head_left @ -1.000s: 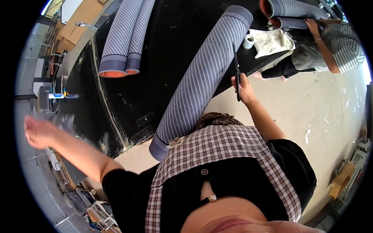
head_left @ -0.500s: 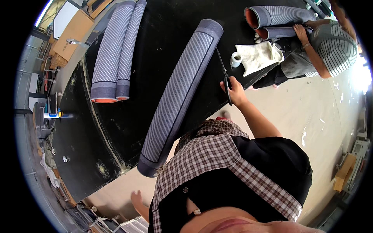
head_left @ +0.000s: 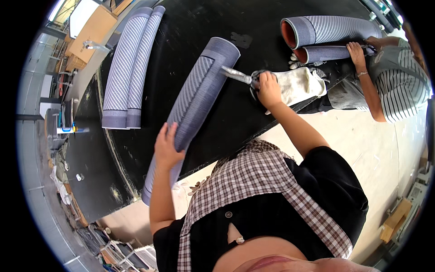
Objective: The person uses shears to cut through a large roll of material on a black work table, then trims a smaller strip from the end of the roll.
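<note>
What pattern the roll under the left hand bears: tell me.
The roll has diagonal grey stripes beside a blue-grey border, best seen in the head view.

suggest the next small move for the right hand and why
Probably ease the tips of the scissors a little closer to the rolled rug: the right hand holds them with the blades pointing at the roll's far part, while the left hand lies on the roll nearer the body and may steady it. Whether the tips touch is unclear.

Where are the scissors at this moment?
In the head view, slightly right of upper centre: the right hand holds the scissors, pointing left toward the rolled mat beneath the left hand.
</note>
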A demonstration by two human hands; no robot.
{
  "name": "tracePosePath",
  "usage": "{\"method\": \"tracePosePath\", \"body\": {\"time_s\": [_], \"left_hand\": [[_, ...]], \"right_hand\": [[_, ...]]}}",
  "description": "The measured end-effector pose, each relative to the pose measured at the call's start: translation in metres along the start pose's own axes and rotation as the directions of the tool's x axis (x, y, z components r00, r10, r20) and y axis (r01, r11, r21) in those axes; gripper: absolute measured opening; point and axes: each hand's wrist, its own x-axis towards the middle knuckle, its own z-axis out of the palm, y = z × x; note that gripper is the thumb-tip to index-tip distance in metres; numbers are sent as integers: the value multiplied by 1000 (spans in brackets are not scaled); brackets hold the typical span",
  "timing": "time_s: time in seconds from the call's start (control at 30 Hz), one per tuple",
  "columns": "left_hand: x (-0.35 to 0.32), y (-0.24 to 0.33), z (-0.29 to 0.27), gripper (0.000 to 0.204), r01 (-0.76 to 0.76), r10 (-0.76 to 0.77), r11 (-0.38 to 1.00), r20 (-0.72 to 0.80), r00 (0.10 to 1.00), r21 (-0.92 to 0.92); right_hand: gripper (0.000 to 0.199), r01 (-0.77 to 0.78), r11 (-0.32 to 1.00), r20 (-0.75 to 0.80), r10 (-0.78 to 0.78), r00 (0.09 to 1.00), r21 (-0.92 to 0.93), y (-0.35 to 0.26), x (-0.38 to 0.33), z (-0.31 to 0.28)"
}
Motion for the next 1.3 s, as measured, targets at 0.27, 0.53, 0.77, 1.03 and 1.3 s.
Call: {"method": "tracePosePath", "body": {"time_s": [0.27, 0.53, 0.77, 1.03, 1.3], "left_hand": [[49, -20, 2, 117, 289, -288, 923, -44, 957, 255], [90, -104, 43, 57, 479, -406, 873, -416, 814, 86], [72, -95, 54, 24, 462, -276, 841, -513, 813, 280], [-84, -116, 49, 21, 91, 26, 969, -461, 887, 230], [-53, -170, 3, 25, 386, -206, 810, -402, 892, 441]], "right_hand": [[41, -83, 964, -141, 122, 982, 252, 17, 53, -3], [41, -179, 901, 164, 123, 979, 395, 5, -6, -62], [43, -227, 847, 240, 121, 963, 481, -2, -15, -58], [71, 215, 796, 56, -298, 953, 566, -60, 13, -60], [45, 242, 906, 666, -420, 616, 347, -139, -40, -51]]}}
